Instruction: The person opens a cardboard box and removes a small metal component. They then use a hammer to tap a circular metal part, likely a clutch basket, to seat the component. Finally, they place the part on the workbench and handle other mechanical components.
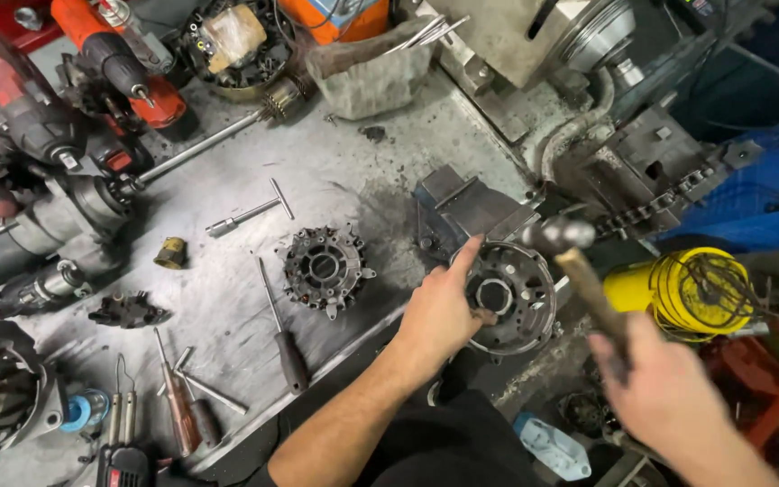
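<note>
The steel workbench (335,171) is the biggest thing here, a grey, scuffed and greasy plate running from the upper middle down to the lower left. At its right edge sits a bench vise (462,212) of dull grey metal, blocky and square-cornered.

Just below the vise, at the bench edge, is the round alternator housing (520,298), a cast aluminium shell with a ribbed rim, cut-out windows and a central bearing bore. The left hand (439,311) is closed on it: the fingers lie along its left rim with the forefinger pointing up toward the vise, and the thumb hooks into the central opening.

The right hand (664,388) is wrapped shut round the wooden handle of a hammer (579,261). Its rounded, dark steel head hangs blurred just above the upper right rim of the housing; whether it touches cannot be told.

To the right, well apart from the bench, stands a yellow spool (687,289) wound with thin wire.

Left of the housing lies a dark rectifier plate (325,266), round, finned and grimy. Below it rests a screwdriver (281,334) with a black handle and slim shaft. Further up lies a bright T-handle wrench (250,214), and to its left 1 small brass-coloured bushing (170,252), short and cylindrical.
</note>
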